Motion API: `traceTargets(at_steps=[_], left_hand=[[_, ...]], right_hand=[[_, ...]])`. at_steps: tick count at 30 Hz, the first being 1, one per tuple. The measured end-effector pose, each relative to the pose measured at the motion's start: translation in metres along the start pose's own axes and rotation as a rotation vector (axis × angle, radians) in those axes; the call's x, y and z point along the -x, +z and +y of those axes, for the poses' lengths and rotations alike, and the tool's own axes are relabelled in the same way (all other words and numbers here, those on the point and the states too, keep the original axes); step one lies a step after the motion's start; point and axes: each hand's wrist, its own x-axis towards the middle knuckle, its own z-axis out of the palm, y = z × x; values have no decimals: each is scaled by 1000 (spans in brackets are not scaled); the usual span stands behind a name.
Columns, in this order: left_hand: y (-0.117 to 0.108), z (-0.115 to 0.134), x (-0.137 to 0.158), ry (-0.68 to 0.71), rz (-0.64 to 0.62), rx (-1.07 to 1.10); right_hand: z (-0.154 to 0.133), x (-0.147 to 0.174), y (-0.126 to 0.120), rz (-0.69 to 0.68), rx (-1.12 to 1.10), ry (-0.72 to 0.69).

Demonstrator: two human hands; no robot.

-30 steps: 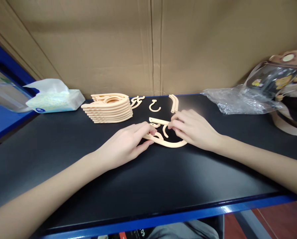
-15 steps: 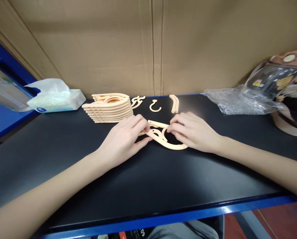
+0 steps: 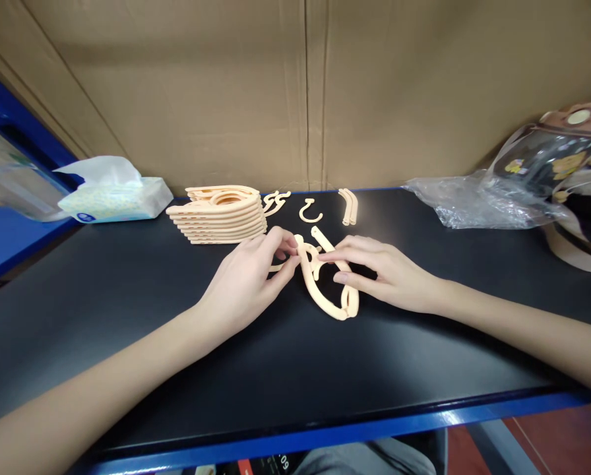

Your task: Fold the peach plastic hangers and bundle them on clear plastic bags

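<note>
A cream plastic folding clothes hanger (image 3: 321, 300) lies partly folded over the black tabletop, its curved arms making a narrow loop with hook-like pieces between them. Pinched in the thumb and fingers of my left hand (image 3: 253, 277) is the end of the near arm, and a thin cream strip shows beside those fingers. My right hand (image 3: 392, 272) grips the other arm, fingers across its top and thumb lower down, hiding part of it. Behind my left hand stands a stack of folded hangers (image 3: 221, 224). Loose hooks (image 3: 311, 212) and two short curved bars (image 3: 349, 208) lie farther back.
A tissue pack (image 3: 120, 198) sits at the back left. Crumpled clear plastic wrap (image 3: 483, 201) and a transparent bag (image 3: 557, 161) with a strap occupy the back right. Cardboard (image 3: 201, 86) rises behind the table, whose near edge is blue (image 3: 349, 425).
The hanger has turned so its looped end points more toward me, and its far arm end has swung outward. My right fingers have opened and shifted along that arm.
</note>
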Motion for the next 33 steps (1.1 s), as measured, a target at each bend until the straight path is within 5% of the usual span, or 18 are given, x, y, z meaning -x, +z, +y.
traceTargets(at_steps=[10, 24, 29, 33], left_hand=[[4, -1, 0, -89, -10, 88], [-4, -19, -6, 111, -173, -84], [-4, -24, -6, 170, -230, -93], [-5, -28, -8, 205, -223, -88]], right_hand=[[6, -1, 5, -121, 211, -184], [12, -3, -5, 36, 689, -65], [5, 1, -8, -16, 632, -13], [1, 5, -8, -76, 353, 0]])
